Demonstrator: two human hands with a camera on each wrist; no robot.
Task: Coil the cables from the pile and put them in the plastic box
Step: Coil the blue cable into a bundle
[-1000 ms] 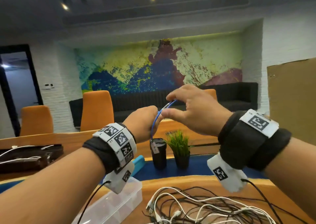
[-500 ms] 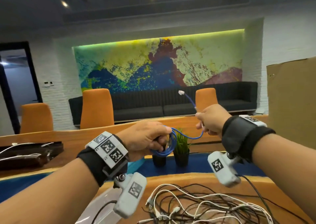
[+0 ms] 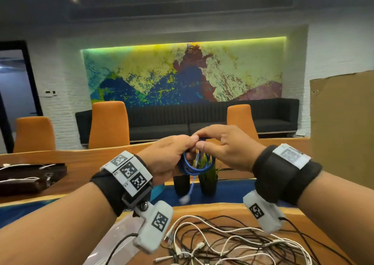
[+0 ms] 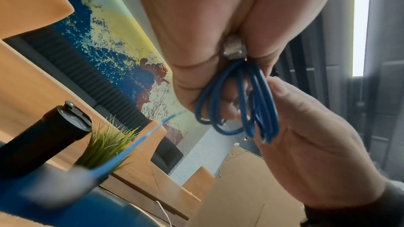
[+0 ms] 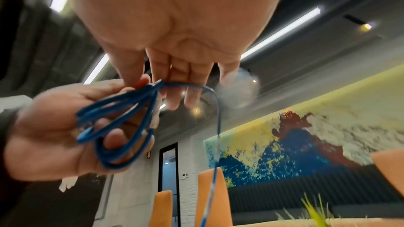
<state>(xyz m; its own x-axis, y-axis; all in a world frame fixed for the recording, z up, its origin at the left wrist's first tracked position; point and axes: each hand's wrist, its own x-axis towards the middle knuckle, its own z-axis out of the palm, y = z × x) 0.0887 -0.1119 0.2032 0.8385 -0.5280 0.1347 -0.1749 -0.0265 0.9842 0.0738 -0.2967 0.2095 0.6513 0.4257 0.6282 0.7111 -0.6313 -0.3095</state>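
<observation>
Nearest, at the 6 o'clock edge of the head view, the pile of cables (image 3: 232,242) sprawls in black and white tangles on the wooden table (image 3: 212,210), and at about 7 o'clock a corner of the clear plastic box (image 3: 113,238) shows under the left forearm. Above the pile, both hands meet in the air at the centre. The left hand (image 3: 168,157) is clenched round the blue cable (image 3: 192,167), whose loops hang from its curled fingers as a small coil (one silvery plug is wedged in the fist, seen from the left wrist). The right hand (image 3: 226,145) touches it at 3 o'clock, pinching the cable's top strand between thumb and fingertips — the other fingers are loosely spread. A free tail drops from the coil toward 6 o'clock, its white plug (image 3: 185,199) blurred. Behind the hands stand a black tumbler (image 3: 181,185) and a small potted plant (image 3: 208,175), just beside each other. Farther off — orange chairs (image 3: 110,125), a dark sofa (image 3: 212,118) and a colourful mural (image 3: 182,74).
</observation>
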